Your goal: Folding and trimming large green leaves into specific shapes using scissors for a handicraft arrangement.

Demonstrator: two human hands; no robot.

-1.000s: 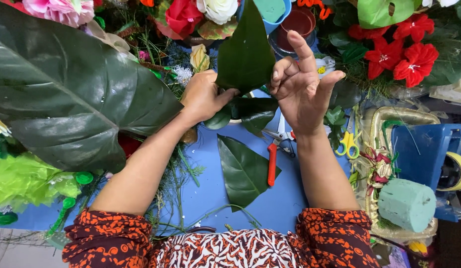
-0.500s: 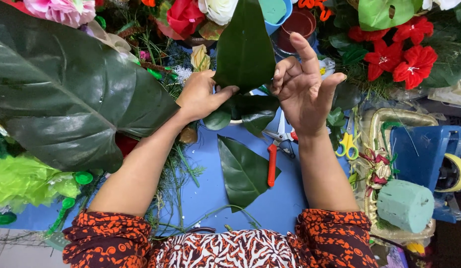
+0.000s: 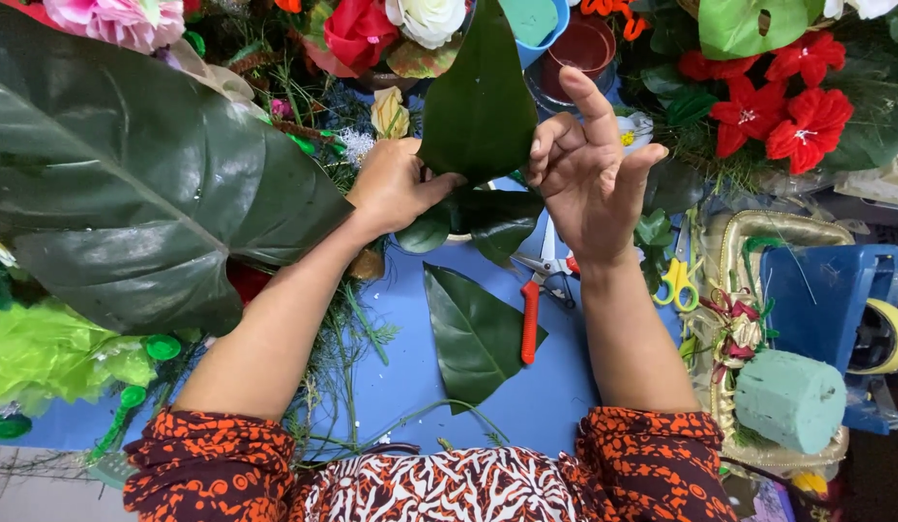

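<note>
Altogether two hands [image 3: 396,184] [image 3: 589,174], one leaf [image 3: 480,97]

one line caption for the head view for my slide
Left hand grips the base of an upright dark green leaf while the open right hand touches its edge.

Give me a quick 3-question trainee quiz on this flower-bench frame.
1. True or false: the left hand grips the base of the upright dark green leaf.
2. What lies on the blue table between the forearms? A) loose green leaf B) foam block C) tape roll
3. Fill in: the pruning shears have ____ handles.

Key:
1. True; the right hand is open at the leaf's edge.
2. A, the loose green leaf
3. Red
</note>
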